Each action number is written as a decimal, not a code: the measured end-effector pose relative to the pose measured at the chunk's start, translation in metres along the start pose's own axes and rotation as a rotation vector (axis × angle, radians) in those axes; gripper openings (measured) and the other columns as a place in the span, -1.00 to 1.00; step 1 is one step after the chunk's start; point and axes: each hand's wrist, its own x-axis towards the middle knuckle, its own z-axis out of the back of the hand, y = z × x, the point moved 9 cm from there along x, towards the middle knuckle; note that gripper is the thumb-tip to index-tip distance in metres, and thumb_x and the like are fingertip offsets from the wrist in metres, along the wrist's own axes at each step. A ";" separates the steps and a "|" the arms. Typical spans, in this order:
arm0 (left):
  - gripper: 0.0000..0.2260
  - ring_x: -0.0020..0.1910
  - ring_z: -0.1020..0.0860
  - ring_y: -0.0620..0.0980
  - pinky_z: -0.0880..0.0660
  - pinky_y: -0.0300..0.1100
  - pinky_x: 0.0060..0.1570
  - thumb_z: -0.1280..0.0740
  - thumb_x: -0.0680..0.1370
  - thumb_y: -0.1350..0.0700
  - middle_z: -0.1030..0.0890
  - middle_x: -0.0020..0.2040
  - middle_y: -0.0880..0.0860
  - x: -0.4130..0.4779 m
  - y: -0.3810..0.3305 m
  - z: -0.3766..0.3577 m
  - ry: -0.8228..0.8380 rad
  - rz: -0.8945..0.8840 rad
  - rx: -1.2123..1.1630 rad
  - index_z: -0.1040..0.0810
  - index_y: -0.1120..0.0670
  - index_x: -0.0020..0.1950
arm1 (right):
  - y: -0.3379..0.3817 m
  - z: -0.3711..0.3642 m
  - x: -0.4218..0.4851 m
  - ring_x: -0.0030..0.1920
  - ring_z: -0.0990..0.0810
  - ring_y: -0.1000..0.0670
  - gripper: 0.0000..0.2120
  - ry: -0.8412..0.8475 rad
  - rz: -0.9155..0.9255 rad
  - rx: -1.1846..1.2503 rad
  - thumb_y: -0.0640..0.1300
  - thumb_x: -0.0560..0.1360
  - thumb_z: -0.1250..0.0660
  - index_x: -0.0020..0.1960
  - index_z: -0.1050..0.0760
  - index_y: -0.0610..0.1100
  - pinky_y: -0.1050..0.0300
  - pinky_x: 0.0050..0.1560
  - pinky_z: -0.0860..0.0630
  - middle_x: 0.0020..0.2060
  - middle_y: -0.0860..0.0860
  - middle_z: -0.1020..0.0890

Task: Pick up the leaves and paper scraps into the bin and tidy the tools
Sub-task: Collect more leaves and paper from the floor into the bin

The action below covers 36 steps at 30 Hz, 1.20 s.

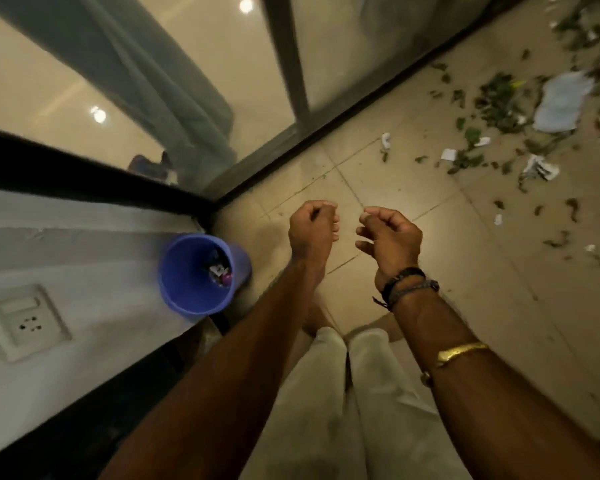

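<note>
The bin (201, 271), a blue round tub, stands upright on its base. Its long axis runs straight up and down, and its open mouth points up toward me. It sits on the floor against the foot of the white wall (94, 251), in the corner where the wall meets the dark frame of the glass door (174, 98). At its bottom lie a few dark bits with something white and purple among them.

The leaves (496, 102) and paper scraps (448, 154) are well away from the bin, strewn over the tiled floor (482, 271) at the upper right. They lie thickest by the far edge and thin out toward me. One larger pale sheet (561, 102) lies flat among them, its longer side slanting from upper right to lower left. A crumpled printed scrap (539, 169) sits just below it.

My left hand (314, 226) is up in front of me, to the right of the bin and above the floor. Its fingers are curled tight into a fist and I see nothing in it. My right hand (390, 233) is just beside it, not touching it. Its fingers are loosely curled and the thumb tip is close to the forefinger. The blur keeps me from telling whether it pinches anything.

Dark bands (406, 285) circle my right wrist, with a gold bangle (461, 351) further up the forearm. My pale trousers (326, 410) show below, and a wall socket (25, 320) is at the left.
</note>
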 end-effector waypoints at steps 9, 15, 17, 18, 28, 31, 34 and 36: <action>-0.86 -0.24 -0.54 -0.05 -0.54 -0.17 -0.25 -0.29 0.62 0.14 -0.60 -0.19 0.04 -0.074 -0.037 -0.217 0.296 -0.060 0.182 -0.58 0.16 0.09 | 0.078 0.203 0.017 -0.26 -0.62 0.01 -0.91 -0.248 0.057 0.317 -0.29 0.48 -0.44 -0.04 -0.66 -0.15 0.13 -0.31 -0.56 -0.24 -0.03 -0.66; -0.86 -0.33 -0.52 -0.08 -0.50 -0.22 -0.35 -0.28 0.61 0.18 -0.59 -0.24 0.04 -0.119 -0.023 -0.360 0.492 -0.090 0.296 -0.60 0.20 0.07 | 0.097 0.329 0.033 -0.27 -0.62 0.01 -0.90 -0.443 0.081 0.479 -0.31 0.49 -0.43 -0.06 -0.65 -0.14 0.14 -0.32 -0.57 -0.26 -0.02 -0.66; -0.86 -0.34 -0.51 -0.09 -0.49 -0.24 -0.38 -0.28 0.61 0.19 -0.59 -0.26 0.04 -0.133 -0.016 -0.402 0.561 -0.084 0.343 -0.60 0.21 0.07 | 0.101 0.366 0.040 -0.27 -0.62 0.01 -0.89 -0.509 0.083 0.521 -0.31 0.48 -0.43 -0.07 -0.65 -0.13 0.13 -0.31 -0.58 -0.27 -0.01 -0.67; -0.86 -0.34 -0.51 -0.08 -0.49 -0.23 -0.37 -0.29 0.61 0.18 -0.59 -0.26 0.04 -0.140 -0.011 -0.424 0.597 -0.075 0.366 -0.61 0.20 0.05 | 0.103 0.384 0.045 -0.26 -0.62 0.01 -0.89 -0.541 0.082 0.548 -0.31 0.49 -0.43 -0.07 -0.65 -0.13 0.12 -0.30 -0.58 -0.26 -0.02 -0.67; -0.86 -0.19 -0.58 0.01 -0.54 -0.12 -0.21 -0.30 0.60 0.15 -0.63 -0.17 0.08 -0.210 -0.007 -0.600 0.931 -0.042 0.580 -0.60 0.19 0.05 | 0.120 0.549 0.086 -0.19 -0.65 0.00 -0.88 -0.790 0.070 0.788 -0.32 0.50 -0.43 -0.05 -0.64 -0.13 0.11 -0.21 -0.61 -0.19 -0.06 -0.68; -0.88 -0.23 -0.57 0.04 -0.54 -0.13 -0.24 -0.29 0.57 0.21 -0.62 -0.20 0.12 -0.227 -0.001 -0.650 0.962 -0.026 0.584 -0.61 0.22 0.01 | 0.121 0.599 0.094 -0.22 -0.64 -0.01 -0.88 -0.866 0.088 0.842 -0.34 0.49 -0.41 -0.02 -0.64 -0.18 0.09 -0.23 -0.61 -0.22 -0.06 -0.68; -0.85 -0.27 -0.55 0.03 -0.53 -0.16 -0.28 -0.25 0.59 0.26 -0.60 -0.21 0.14 -0.250 0.020 -0.702 0.974 0.008 0.619 -0.59 0.29 0.06 | 0.118 0.651 0.104 -0.19 -0.66 -0.03 -0.87 -0.912 0.114 0.852 -0.32 0.49 -0.42 0.03 -0.64 -0.22 0.12 -0.24 -0.62 -0.19 -0.08 -0.69; -0.84 -0.26 -0.56 0.03 -0.54 -0.18 -0.29 -0.24 0.61 0.26 -0.61 -0.20 0.14 -0.261 0.040 -0.734 0.981 0.026 0.644 -0.60 0.27 0.05 | 0.112 0.684 0.115 -0.19 -0.67 -0.02 -0.88 -0.937 0.109 0.835 -0.33 0.49 -0.43 0.02 -0.65 -0.21 0.15 -0.24 -0.62 -0.17 -0.09 -0.70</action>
